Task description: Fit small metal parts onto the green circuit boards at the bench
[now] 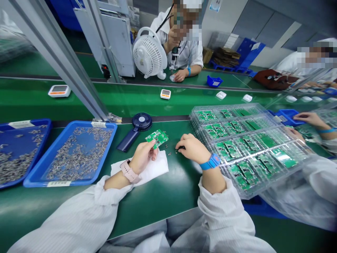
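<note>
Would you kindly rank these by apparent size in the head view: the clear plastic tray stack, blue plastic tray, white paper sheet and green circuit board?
1. Clear plastic tray stack
2. Blue plastic tray
3. White paper sheet
4. Green circuit board, in the left hand

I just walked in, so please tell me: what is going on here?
A person at a green workbench holds a green circuit board in the left hand, above a white tissue. The right hand is down on the bench, next to small components. Clear plastic trays of green boards are stacked to the right, and a blue tray of metal pieces lies to the left.
</note>
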